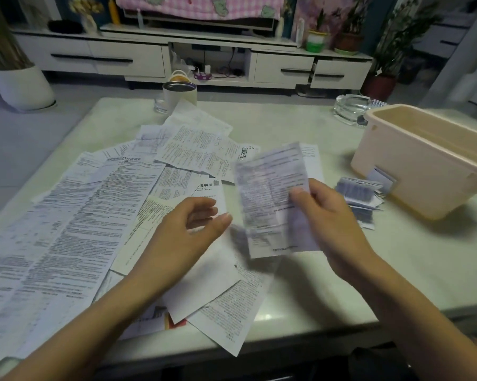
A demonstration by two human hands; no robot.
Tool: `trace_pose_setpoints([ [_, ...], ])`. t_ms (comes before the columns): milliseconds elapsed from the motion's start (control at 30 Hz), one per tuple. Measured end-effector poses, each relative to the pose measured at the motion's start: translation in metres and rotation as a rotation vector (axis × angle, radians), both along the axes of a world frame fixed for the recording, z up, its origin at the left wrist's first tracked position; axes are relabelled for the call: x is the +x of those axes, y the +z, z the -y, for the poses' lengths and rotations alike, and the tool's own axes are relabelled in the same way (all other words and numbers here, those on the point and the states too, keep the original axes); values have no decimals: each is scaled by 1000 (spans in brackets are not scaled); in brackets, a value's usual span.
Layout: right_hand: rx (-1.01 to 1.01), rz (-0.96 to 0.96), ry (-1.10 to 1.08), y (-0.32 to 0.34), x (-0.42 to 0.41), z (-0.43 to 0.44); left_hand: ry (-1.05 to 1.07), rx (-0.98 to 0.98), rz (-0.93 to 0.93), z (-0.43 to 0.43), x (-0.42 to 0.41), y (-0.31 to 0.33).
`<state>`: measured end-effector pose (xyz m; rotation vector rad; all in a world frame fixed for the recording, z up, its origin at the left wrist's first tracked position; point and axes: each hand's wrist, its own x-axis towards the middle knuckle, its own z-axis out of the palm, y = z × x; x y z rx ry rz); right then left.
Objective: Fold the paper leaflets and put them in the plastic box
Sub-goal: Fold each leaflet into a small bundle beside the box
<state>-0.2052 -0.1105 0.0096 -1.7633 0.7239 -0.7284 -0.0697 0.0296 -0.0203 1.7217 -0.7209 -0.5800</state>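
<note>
Right hand (328, 215): left of the plastic box (413, 171), raised off the table (314, 284); pinches the held leaflet (273, 199) at its right edge, thumb on the printed face, other fingers behind.
Left hand (185, 229): farther left of the box; loosely curved, thumb and fingers apart, holding nothing, just short of the sheet's lower left edge.
Held leaflet: unfolded, roughly upright between the hands, left of the box; blurred, print unreadable.
Folded leaflets (361, 193): small stack on the table, close against the box's left wall, outside it.
Unfolded leaflets (94, 202): overlapping spread well left of the box, a few hanging over the table's near edge.
Box: open-topped, no lid in view; floor hidden, contents impossible to tell.
Step, as judged: start of a fold, second hand about to take the free edge.
Risk, crooked crease: thin sheet held by one edge only, likely to sag or twist before the corners meet.
Risk, sheets on the floor: overhanging pages left of the box, easily swept off by a passing forearm.
Risk, stack undone: folded pieces beside the box liable to spring open or slide if nudged on the way in.
</note>
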Motion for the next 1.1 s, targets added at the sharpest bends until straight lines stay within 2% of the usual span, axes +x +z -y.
trace_pose_setpoints([
  [67, 332, 93, 66, 5, -1, 0, -70, -9, -211, 1, -2, 3],
  [100, 397, 85, 85, 6, -1, 0, -107, -13, -303, 1, -4, 5],
  [200, 445, 52, 105, 4, 1, -5, -182, -65, -397, 0, -9, 9],
  [333, 447, 40, 158, -3, 1, -12, -131, -151, -311, -1, -11, 10],
  [433, 321, 24, 153, -5, -1, -9, -3, -157, -122, 0, -9, 6],
  [600, -29, -36, 305, -4, -5, -2, -5, -185, 165, -2, -9, 6],
  [800, -354, -146, 222, -6, -6, -3, 46, -172, 456, -3, -12, 6],
  [867, -555, -166, 156, -7, -7, -4, 67, -169, 502, -4, -12, 7],
  [933, -732, -152, 171, -8, -8, -5, 27, -187, 461, -5, -13, 10],
  [1000, -605, -111, 314, -5, -9, -10, -61, -228, 281, -5, -16, 14],
  [1100, -199, -89, 425, -1, -8, -15, -82, -243, 43, -4, -20, 16],
])
